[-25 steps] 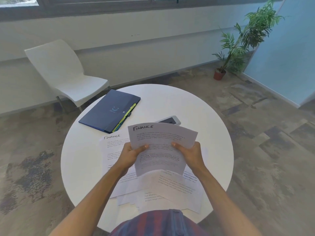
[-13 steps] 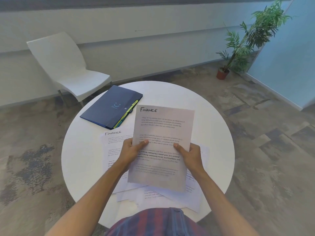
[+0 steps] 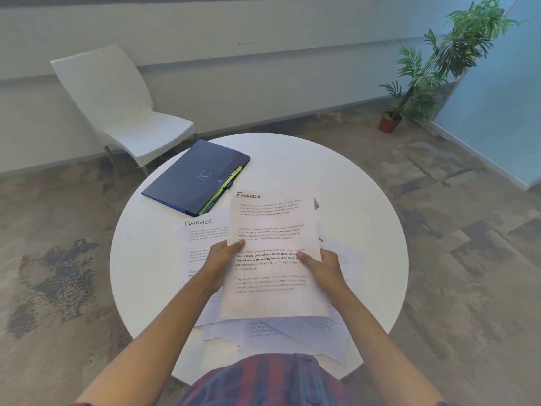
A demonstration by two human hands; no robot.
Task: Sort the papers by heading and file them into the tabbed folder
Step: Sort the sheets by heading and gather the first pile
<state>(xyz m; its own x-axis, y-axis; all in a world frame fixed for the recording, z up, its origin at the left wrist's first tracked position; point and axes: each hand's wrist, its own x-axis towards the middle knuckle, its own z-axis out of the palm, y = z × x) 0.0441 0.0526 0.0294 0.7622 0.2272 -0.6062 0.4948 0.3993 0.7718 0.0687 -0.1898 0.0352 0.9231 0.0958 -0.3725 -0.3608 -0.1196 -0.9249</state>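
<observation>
1. The fingers of the left hand (image 3: 220,260) pinch the left edge of a held sheet (image 3: 272,253), thumb on top; the right hand (image 3: 322,268) grips the right edge the same way. Both hands are closed on this one page.
2. The held sheet is headed "FINANCE" and hangs above the desk (image 3: 351,200), its handwritten heading at the far end and easy to read.
3. A second ago the page was bent, with its top half curling toward the camera; now it is flat and fully spread. I judge that the heading has been read and the page is ready to join its group.
4. Just left of it, flat on the desk, lies another sheet headed "FINANCE" (image 3: 202,238), partly covered by the held page and the left hand. It has not moved, and it looks like the natural pile for this page.
5. Loose unsorted papers (image 3: 292,332) fan out beneath the hands at the near edge.
6. The tabbed folder (image 3: 194,177), dark blue with yellow-green tabs along its right edge, rests closed at the far left of the desk, so filing has not begun.
7. The desk is round and white. Beyond it stand a white chair (image 3: 117,104) and a potted plant (image 3: 439,68) on mottled carpet.
</observation>
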